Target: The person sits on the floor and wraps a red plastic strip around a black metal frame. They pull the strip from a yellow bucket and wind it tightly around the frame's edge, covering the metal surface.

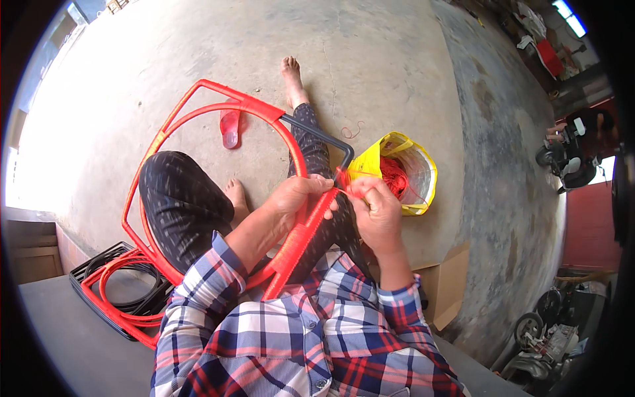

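Across my lap stands a large metal frame (291,255) with a ring inside angular outer bars, mostly wrapped in red cord. One bent stretch, the black bar (319,133), is bare. My left hand (299,198) is closed around the wrapped bar close to where the red covering meets the black part, its thumb on top. Just to the right, my right hand (376,210) pinches a thin red cord, slightly blurred, that leads to the bar. Beyond that hand a yellow bag (368,160) stands open, with a tangle of red cord (395,178) inside.
More black and red frames (109,284) lie on the grey seat at my left. A cardboard box (451,283) is at my right side. On the concrete floor lie a red slipper (230,129) and a loose cord scrap (352,130). Motorbikes (570,159) stand far right.
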`<state>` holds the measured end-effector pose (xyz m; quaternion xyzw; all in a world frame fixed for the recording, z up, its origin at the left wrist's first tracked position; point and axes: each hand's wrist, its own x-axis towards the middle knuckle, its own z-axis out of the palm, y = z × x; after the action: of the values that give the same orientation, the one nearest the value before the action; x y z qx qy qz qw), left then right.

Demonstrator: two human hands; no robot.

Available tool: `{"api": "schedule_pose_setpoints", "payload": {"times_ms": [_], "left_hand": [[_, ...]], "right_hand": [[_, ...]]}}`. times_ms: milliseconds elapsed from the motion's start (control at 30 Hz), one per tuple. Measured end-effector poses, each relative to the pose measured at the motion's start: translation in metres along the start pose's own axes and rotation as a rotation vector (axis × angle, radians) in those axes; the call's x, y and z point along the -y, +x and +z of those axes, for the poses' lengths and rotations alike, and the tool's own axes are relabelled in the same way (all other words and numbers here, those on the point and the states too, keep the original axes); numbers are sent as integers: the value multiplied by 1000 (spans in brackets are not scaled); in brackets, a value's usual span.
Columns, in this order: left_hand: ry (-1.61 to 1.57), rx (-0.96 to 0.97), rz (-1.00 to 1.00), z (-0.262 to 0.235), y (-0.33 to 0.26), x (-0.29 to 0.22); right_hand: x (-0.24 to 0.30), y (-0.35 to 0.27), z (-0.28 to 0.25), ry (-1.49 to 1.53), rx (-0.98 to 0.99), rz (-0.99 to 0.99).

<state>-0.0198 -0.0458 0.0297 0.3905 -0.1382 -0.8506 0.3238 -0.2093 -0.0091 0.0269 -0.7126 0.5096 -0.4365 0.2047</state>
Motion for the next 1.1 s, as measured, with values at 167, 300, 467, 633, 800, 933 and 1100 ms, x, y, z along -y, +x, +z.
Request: {"api": "schedule_pose_setpoints", "payload": {"times_ms": [167, 300, 467, 633, 800, 933, 1100], "left_hand": [[-4, -2, 3, -3, -3, -8], [-42, -64, -6, 2, -8, -14], [4, -55, 10, -11, -1, -12], [43, -80, 32, 2, -9, -15], [32, -146, 160, -1, -7, -2], [50, -171, 415, -5, -6, 5], [-82, -48, 413, 4, -10, 1]], "right_hand": [[-2, -22, -60, 1073, -234, 313], [-15, -57, -72, 1450, 21, 301], [-24, -99, -31, 1321, 160, 606], [-84, -75, -54, 1195, -413, 835], [-40, 16, -35, 911, -374, 577], [-20, 63, 10, 258, -122, 212], [-25, 69, 16, -36, 117, -141]]}}
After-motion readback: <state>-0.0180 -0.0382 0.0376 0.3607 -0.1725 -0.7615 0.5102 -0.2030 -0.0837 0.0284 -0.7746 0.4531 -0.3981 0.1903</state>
